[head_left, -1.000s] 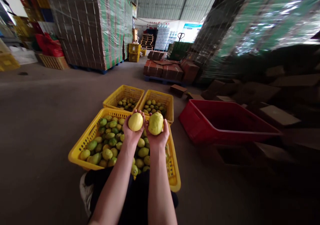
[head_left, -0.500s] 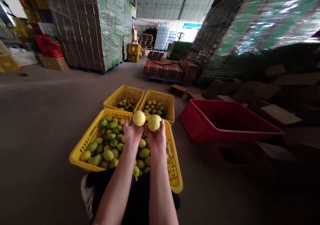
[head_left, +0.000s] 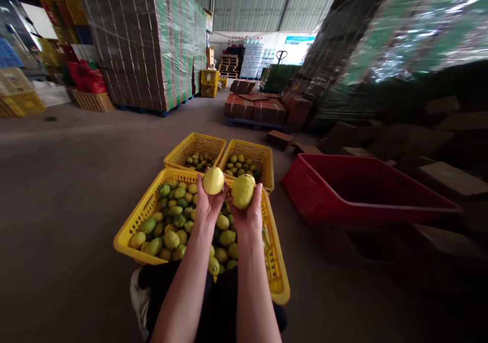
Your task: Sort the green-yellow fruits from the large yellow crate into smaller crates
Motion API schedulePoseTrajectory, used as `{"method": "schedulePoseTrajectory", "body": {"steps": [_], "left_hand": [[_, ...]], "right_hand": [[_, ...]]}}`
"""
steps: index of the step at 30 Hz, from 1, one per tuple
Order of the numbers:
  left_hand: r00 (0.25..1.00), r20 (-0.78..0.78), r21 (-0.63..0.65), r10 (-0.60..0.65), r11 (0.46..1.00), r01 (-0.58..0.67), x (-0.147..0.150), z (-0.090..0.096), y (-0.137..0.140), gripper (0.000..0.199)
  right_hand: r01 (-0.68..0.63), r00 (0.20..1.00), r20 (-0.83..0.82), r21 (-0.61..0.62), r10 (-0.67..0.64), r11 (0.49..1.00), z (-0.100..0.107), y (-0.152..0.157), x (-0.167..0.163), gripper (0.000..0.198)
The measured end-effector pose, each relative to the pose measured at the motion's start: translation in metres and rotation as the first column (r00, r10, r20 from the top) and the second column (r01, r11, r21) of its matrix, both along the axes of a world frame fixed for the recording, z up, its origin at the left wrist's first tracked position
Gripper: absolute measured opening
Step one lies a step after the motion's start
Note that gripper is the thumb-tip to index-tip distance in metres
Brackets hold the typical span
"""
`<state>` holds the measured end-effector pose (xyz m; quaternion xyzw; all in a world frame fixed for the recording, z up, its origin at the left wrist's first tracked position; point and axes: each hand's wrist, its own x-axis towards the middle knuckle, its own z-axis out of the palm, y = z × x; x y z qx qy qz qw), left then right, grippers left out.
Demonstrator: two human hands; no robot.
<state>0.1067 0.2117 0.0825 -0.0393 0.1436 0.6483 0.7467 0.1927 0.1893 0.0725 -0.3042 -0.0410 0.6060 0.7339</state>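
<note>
Cupped in my left hand [head_left: 209,203] is a smooth pale-yellow lemon [head_left: 213,181], with the fingers wrapped round its underside and sides. Beside it my right hand [head_left: 248,220] grips a larger, bumpier yellow-green lemon [head_left: 243,191] between thumb and fingers. Both are held up over a large yellow crate [head_left: 127,231] of green and yellow lemons [head_left: 172,240]. My forearms cover part of that fruit. Just beyond, two smaller yellow crates stand side by side, the left one [head_left: 173,156] and the right one [head_left: 268,167], each with some lemons at the bottom.
A red tub [head_left: 305,195] stands on the floor to the right, with cardboard boxes [head_left: 442,178] around it. Ahead are flat brown cartons on a blue pallet [head_left: 251,123]. Tall wrapped stacks rise at left [head_left: 129,43] and right [head_left: 366,43].
The view has shifted slightly, moving the scene rightward in the picture. Both lemons stay in my hands; the right one has turned and shows a different side.
</note>
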Motion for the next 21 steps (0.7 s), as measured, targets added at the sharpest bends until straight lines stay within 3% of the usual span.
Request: {"method": "schedulePoseTrajectory", "body": {"steps": [4,8,13,17,21], "left_hand": [[0.999,-0.049,-0.011,0.023,1.0,-0.024,0.002,0.004,-0.002,0.028],[0.999,-0.041,-0.024,0.016,1.0,-0.017,0.004,0.003,-0.008,0.04],[0.998,-0.049,-0.029,0.027,0.999,-0.028,0.004,-0.009,-0.003,0.028],[0.989,-0.128,-0.174,-0.076,0.983,0.053,0.007,-0.017,0.007,0.03],[0.988,-0.11,-0.277,-0.106,0.958,0.072,0.009,-0.009,0.009,0.032]], "right_hand": [[-0.014,0.999,-0.042,0.01,0.014,1.0,0.004,-0.003,0.0,0.044],[0.029,0.999,-0.045,0.025,-0.028,0.999,0.003,-0.007,-0.001,0.034],[0.019,1.0,-0.001,0.034,-0.019,0.999,-0.002,-0.005,-0.001,0.031],[0.053,0.998,-0.012,-0.043,-0.054,0.998,-0.002,-0.001,-0.003,0.026],[0.11,0.994,0.01,-0.051,-0.11,0.993,0.001,0.0,-0.004,0.024]]}}
